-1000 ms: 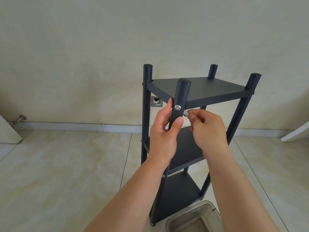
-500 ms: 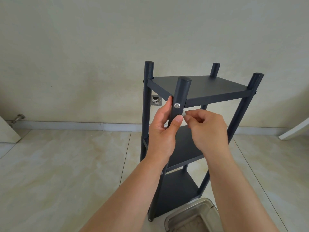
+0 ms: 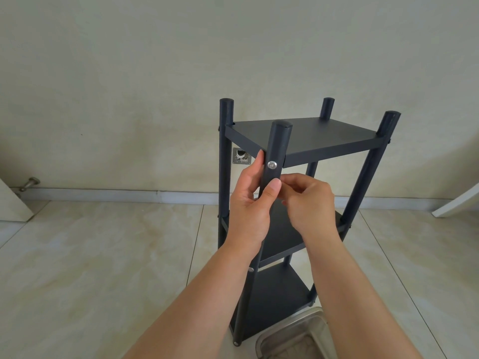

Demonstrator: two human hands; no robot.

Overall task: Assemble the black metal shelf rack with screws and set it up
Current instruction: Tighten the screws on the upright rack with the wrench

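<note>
The rack (image 3: pixel 298 141) stands upright on the floor, and the left hand (image 3: pixel 248 203) wraps its near front post (image 3: pixel 276 156), thumb just below the screw (image 3: pixel 272 165). The right hand (image 3: pixel 308 200) hovers curled beside that upright post, just below and right of the screw; whether it pinches anything, I cannot tell.

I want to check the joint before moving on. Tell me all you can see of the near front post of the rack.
The near front post is a round black tube, metal by its look, with a rounded cap. It stands nearly upright at the top shelf's front corner, fixed there by a silver screw. The left hand grips it just below the screw; the right hand is beside it, fingers curled.
</note>
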